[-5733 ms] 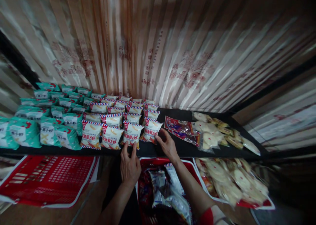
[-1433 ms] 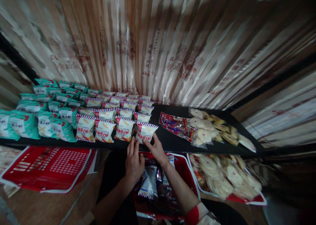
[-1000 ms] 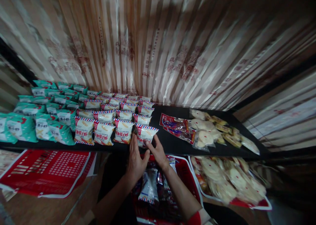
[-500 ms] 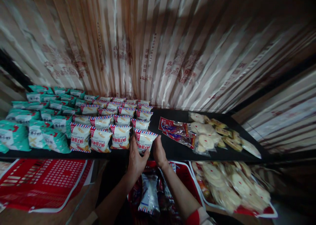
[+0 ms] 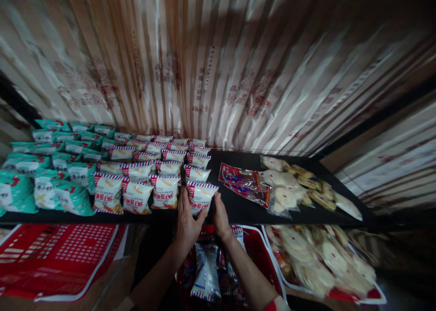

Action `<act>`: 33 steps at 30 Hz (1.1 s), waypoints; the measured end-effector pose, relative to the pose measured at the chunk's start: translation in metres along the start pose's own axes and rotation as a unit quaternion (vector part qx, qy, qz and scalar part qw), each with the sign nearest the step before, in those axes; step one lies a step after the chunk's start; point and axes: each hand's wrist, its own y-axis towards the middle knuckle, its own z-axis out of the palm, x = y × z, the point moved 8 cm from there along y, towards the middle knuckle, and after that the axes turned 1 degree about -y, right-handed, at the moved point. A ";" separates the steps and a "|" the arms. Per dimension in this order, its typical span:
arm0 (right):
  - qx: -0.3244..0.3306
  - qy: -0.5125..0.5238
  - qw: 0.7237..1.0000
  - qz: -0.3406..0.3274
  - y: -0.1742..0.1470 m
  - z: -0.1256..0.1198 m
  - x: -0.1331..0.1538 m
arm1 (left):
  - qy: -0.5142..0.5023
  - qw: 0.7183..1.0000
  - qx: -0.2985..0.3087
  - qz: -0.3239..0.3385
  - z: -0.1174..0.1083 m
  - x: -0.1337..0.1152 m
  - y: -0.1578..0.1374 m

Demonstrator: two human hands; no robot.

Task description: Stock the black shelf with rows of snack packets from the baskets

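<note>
A white snack bag (image 5: 200, 196) with red lettering and a striped top edge stands upright at the front of the black shelf. My left hand (image 5: 188, 218) presses along its left side, fingers behind and thumb across the lower front. At its right edge is my right hand (image 5: 221, 215), fingers straight and close together, so the bag is held between both palms. Matching bags, such as the snack bag (image 5: 165, 192) just left of my hand, line up in rows behind and to the left. Below my wrists, a red basket (image 5: 269, 252) contains several plastic-wrapped packets (image 5: 206, 270).
Teal snack bags (image 5: 80, 177) fill the shelf's left end. Right of my hands lie red packets (image 5: 241, 177) and clear bags of pale round pieces (image 5: 284, 188). A red basket (image 5: 61, 261) sits lower left, another full of pale packs (image 5: 327, 256) lower right. A striped curtain (image 5: 190, 65) hangs behind.
The bag between my hands stands almost where it was, with both hands still at its sides. The view has shifted slightly.
</note>
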 end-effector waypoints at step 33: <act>-0.163 -0.102 0.981 -0.015 -0.109 0.018 0.011 | 0.081 0.981 0.083 0.157 -0.084 -0.021 -0.079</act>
